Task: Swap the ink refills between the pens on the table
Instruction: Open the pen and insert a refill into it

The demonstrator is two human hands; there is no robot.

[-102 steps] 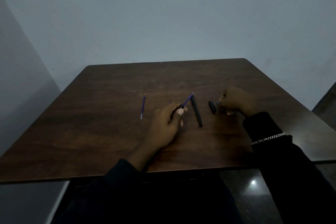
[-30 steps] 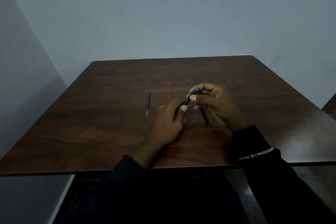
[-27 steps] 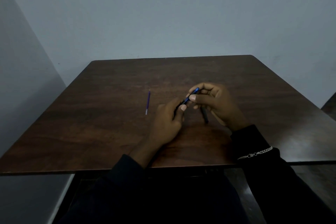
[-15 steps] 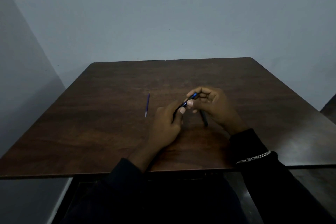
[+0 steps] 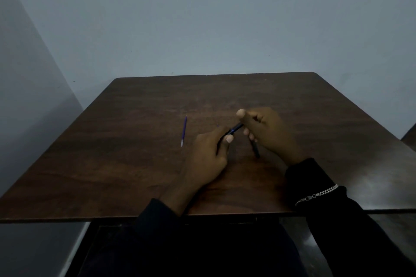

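Two hands over a dark wooden table (image 5: 135, 164), left hand (image 5: 208, 157) and right hand (image 5: 267, 132) both gripping one blue pen (image 5: 235, 129) between them; loose purple refill (image 5: 183, 131) lying apart to the left; black pen barrel (image 5: 256, 150) on the table, partly under the right hand

Loose purple refill (image 5: 183, 131) flat on table; dark pen (image 5: 234, 129), seemingly mid-assembly, raised.

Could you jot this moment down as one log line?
left hand: grips dark blue pen | right hand: on pen's far end | loose purple refill: on brown wooden table
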